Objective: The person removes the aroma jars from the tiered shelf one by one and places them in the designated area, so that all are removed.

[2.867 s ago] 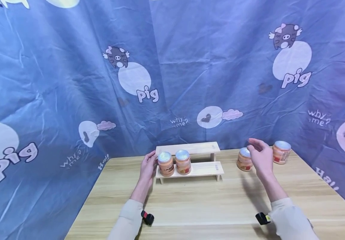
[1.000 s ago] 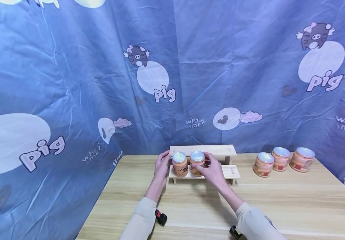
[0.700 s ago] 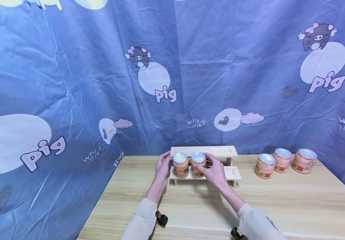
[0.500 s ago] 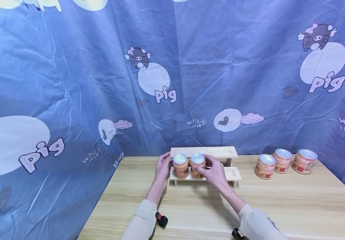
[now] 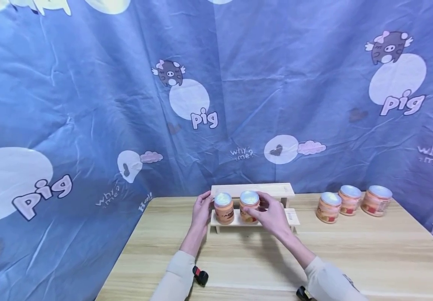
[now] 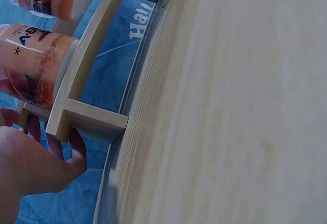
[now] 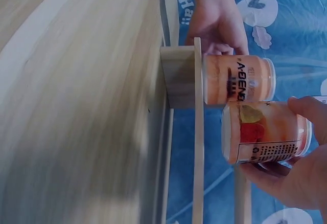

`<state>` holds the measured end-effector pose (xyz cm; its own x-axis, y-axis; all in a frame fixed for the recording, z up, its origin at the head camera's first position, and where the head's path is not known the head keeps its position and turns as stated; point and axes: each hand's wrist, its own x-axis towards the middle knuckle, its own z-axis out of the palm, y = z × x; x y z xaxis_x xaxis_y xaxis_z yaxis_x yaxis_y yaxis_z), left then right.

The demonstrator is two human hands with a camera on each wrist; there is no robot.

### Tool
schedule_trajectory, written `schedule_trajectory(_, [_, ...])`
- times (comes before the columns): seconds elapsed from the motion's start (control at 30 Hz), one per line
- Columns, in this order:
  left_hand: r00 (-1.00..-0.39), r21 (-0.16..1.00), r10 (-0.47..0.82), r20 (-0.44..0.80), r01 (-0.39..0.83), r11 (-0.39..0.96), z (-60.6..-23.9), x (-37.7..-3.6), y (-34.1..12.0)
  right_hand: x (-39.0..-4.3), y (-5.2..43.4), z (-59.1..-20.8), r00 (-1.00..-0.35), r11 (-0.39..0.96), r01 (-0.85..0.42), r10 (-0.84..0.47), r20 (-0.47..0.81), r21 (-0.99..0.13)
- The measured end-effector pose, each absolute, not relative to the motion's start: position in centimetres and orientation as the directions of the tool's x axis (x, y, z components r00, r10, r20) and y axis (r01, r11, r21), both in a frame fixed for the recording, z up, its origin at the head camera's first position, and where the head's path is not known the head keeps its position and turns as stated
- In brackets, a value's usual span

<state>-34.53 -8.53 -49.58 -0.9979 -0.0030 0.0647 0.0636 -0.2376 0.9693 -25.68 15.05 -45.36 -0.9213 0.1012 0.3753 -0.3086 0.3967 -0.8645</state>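
My right hand (image 5: 270, 213) grips an orange-labelled jar with a silver lid (image 7: 263, 132), thumb and fingers round its sides. In the right wrist view, a gap shows between this jar's base and the lower board of the two-step wooden stand (image 5: 272, 217). A similar jar (image 5: 224, 211) stands upright on that board, to the left of the held one. My left hand (image 5: 201, 211) is at the stand's left end, its curled fingers holding the board's end in the left wrist view (image 6: 38, 157).
Three more such jars stand on the wooden table at the right: a front jar (image 5: 329, 209), a middle jar (image 5: 349, 200) and a right jar (image 5: 377, 201). A blue printed cloth (image 5: 239, 62) hangs behind the table and at both sides.
My right hand has come from the jars at the right to the second jar on the stand and gripped it. Lately that jar has shifted slightly right and up, away from its neighbour.
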Motion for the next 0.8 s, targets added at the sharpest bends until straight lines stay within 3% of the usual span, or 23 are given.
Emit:
schedule_trajectory(0.43, [-0.994, 0.968, -0.069, 0.088, 0.101, -0.229, -51.2, -35.0, -8.4, -23.3, 19.2, -44.7, -0.924, 0.383, -0.296, 0.115, 0.364, -0.875])
schedule_trajectory(0.8, [-0.996, 0.963, -0.043, 0.078, 0.086, -0.256, -51.2, -34.7, -8.5, -20.6, 24.0, -44.9, -0.901, 0.405, -0.306, 0.168, 0.399, -0.862])
